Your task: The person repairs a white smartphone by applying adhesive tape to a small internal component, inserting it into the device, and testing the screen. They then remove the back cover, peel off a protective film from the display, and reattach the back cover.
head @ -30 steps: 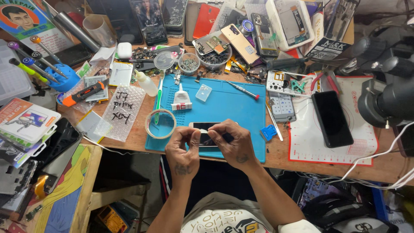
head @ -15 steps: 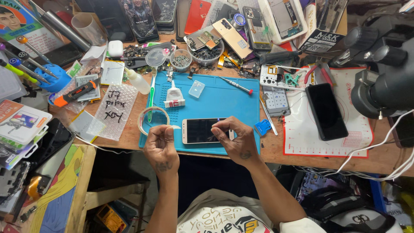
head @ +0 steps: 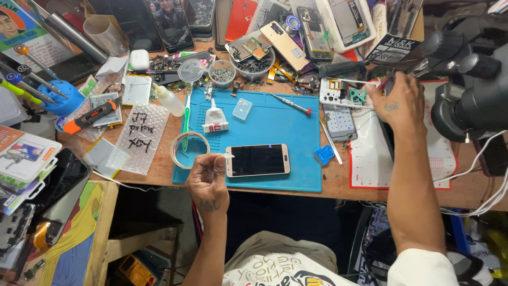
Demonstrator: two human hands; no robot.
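Observation:
A white-framed smartphone lies face up, screen dark, on the blue work mat near the table's front edge. My left hand is at the phone's left end, with thumb and finger pinching a small white tab. My right hand is stretched far to the back right, over the white mat with a red border. Its fingertips touch a clutter of small tools by a white parts tray. Whether it grips anything is hidden.
A tape roll, a white tube, a red-tipped screwdriver and a blue pry tool sit on or beside the blue mat. Bowls of screws, phone parts and a black microscope crowd the back and right.
Both hands were on the phone. It has since been laid flat on the mat. My right hand has left it and reached to the back right, while the left stays at its left end.

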